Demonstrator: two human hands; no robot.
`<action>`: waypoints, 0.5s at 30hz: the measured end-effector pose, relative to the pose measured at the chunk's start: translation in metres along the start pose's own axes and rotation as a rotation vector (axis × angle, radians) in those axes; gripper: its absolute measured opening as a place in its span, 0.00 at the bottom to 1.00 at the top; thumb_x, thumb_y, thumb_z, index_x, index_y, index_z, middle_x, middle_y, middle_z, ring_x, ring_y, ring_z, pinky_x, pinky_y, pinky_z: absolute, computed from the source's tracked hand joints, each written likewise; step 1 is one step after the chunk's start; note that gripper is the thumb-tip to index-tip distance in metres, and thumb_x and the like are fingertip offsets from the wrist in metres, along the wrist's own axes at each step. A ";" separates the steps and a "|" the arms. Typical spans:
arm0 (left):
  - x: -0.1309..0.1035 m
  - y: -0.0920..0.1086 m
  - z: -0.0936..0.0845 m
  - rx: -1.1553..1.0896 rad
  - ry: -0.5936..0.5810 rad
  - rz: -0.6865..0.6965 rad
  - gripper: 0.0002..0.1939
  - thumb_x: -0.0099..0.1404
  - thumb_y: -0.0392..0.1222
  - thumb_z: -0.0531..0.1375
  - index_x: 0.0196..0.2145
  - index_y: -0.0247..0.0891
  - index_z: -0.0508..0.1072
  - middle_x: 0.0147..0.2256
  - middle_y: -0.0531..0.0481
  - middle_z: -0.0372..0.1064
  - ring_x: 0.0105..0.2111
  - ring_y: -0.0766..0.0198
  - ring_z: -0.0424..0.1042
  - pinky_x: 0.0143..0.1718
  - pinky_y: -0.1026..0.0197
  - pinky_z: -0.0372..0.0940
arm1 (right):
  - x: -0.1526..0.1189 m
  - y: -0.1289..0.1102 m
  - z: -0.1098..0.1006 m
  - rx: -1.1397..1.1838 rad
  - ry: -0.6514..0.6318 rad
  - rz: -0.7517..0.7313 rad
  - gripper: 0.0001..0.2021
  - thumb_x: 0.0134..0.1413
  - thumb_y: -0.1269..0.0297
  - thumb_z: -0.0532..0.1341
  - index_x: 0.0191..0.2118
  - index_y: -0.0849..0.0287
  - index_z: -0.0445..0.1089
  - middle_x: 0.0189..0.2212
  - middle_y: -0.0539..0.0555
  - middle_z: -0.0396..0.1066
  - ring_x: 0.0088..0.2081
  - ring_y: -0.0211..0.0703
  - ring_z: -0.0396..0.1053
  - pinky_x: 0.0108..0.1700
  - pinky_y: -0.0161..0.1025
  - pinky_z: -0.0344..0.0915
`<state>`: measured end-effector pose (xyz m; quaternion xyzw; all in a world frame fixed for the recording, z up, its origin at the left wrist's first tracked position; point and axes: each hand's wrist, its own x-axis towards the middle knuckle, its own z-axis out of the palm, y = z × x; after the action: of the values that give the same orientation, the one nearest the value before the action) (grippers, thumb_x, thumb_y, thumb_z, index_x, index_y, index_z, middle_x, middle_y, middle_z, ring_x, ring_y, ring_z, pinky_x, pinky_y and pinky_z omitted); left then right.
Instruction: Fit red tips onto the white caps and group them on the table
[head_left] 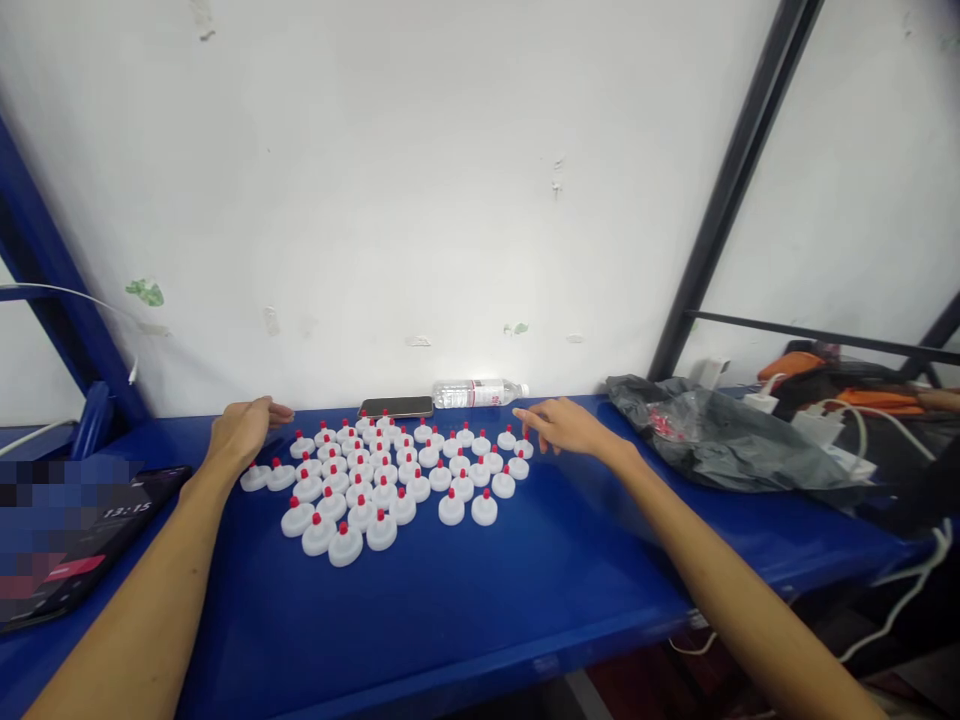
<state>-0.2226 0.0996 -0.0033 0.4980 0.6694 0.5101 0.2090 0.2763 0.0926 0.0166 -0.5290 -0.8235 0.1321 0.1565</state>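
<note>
Several white caps with red tips stand upright in a cluster on the blue table. At the left end of the cluster is my left hand, its fingers apart and pointing right above the tabletop, with nothing visible in it. My right hand is at the cluster's right end, palm down, fingers apart and slightly bent. Its fingertips are close to a cap at that end; whether they touch it is unclear.
Against the wall lie a dark phone and a clear bottle. A tablet rests at the left. On the right are a grey plastic bag, cables and a black post.
</note>
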 end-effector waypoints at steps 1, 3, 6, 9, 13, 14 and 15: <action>0.001 -0.003 -0.001 -0.029 -0.018 -0.032 0.19 0.57 0.56 0.54 0.25 0.40 0.76 0.30 0.35 0.80 0.39 0.41 0.80 0.36 0.48 0.74 | 0.000 0.001 0.001 0.009 -0.014 0.004 0.31 0.69 0.37 0.46 0.35 0.57 0.74 0.22 0.52 0.78 0.21 0.43 0.74 0.31 0.38 0.65; 0.001 -0.007 -0.003 -0.081 -0.061 -0.070 0.20 0.58 0.57 0.53 0.25 0.41 0.77 0.33 0.34 0.81 0.41 0.42 0.80 0.39 0.48 0.75 | 0.001 0.001 0.002 0.028 -0.033 0.000 0.32 0.68 0.36 0.46 0.35 0.57 0.75 0.23 0.52 0.79 0.21 0.43 0.74 0.32 0.38 0.66; 0.000 -0.007 0.001 -0.200 -0.119 -0.116 0.22 0.60 0.56 0.51 0.27 0.40 0.79 0.36 0.33 0.82 0.47 0.42 0.79 0.48 0.49 0.74 | 0.002 -0.002 0.008 0.063 -0.061 -0.043 0.32 0.68 0.36 0.46 0.37 0.58 0.76 0.24 0.52 0.79 0.22 0.42 0.74 0.33 0.37 0.68; -0.001 0.000 0.015 -0.338 -0.193 -0.170 0.25 0.61 0.56 0.51 0.28 0.37 0.80 0.39 0.32 0.82 0.53 0.42 0.76 0.55 0.50 0.70 | 0.002 -0.009 0.016 0.097 -0.084 -0.110 0.33 0.68 0.35 0.46 0.37 0.58 0.76 0.24 0.51 0.78 0.22 0.40 0.75 0.35 0.36 0.68; -0.005 0.014 0.036 -0.387 -0.311 -0.179 0.27 0.63 0.57 0.51 0.30 0.34 0.82 0.41 0.31 0.81 0.56 0.39 0.73 0.56 0.49 0.69 | 0.002 -0.013 0.020 0.104 -0.071 -0.142 0.33 0.69 0.37 0.45 0.39 0.57 0.77 0.24 0.50 0.78 0.22 0.38 0.74 0.35 0.35 0.68; -0.006 0.017 0.038 -0.402 -0.338 -0.181 0.27 0.63 0.58 0.52 0.31 0.34 0.82 0.42 0.30 0.81 0.57 0.38 0.73 0.55 0.48 0.70 | 0.002 -0.013 0.020 0.096 -0.056 -0.135 0.32 0.70 0.38 0.44 0.39 0.57 0.77 0.23 0.49 0.78 0.22 0.38 0.74 0.35 0.35 0.67; -0.008 0.019 0.039 -0.424 -0.357 -0.181 0.28 0.64 0.59 0.52 0.32 0.34 0.83 0.43 0.30 0.81 0.57 0.37 0.72 0.54 0.48 0.70 | 0.003 -0.012 0.019 0.084 -0.036 -0.124 0.32 0.70 0.38 0.44 0.39 0.56 0.77 0.23 0.49 0.77 0.22 0.39 0.74 0.35 0.35 0.67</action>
<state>-0.1798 0.1110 -0.0037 0.4634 0.5423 0.5222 0.4674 0.2580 0.0894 0.0043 -0.4677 -0.8510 0.1660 0.1717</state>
